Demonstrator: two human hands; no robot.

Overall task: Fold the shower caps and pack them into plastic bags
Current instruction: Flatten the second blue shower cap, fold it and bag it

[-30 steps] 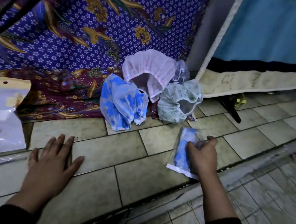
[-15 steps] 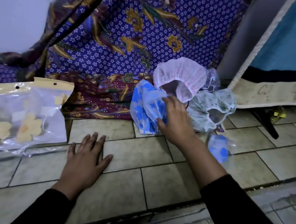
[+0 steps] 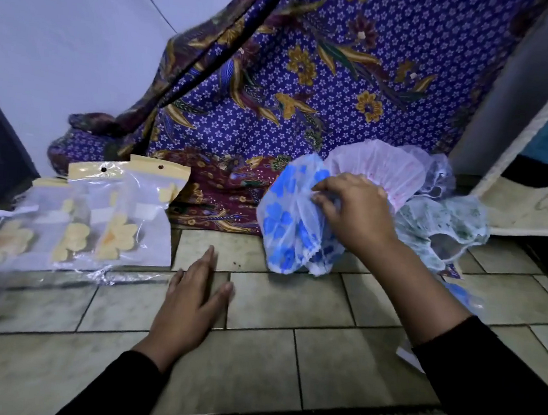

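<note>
The right hand (image 3: 355,215) pinches the gathered top of the blue-flowered shower cap (image 3: 288,222) with curled fingers at the far edge of the tiled floor (image 3: 334,363), while the left hand (image 3: 189,303) lies flat and open on the tiles nearer in. To the left, clear plastic bags (image 3: 143,225) with yellow header cards hold yellow flower-shaped pieces (image 3: 115,239). A pink cap (image 3: 380,164) and a green-patterned cap (image 3: 441,226) crowd just behind and right of the blue one, against a purple batik cloth (image 3: 312,77).
</note>
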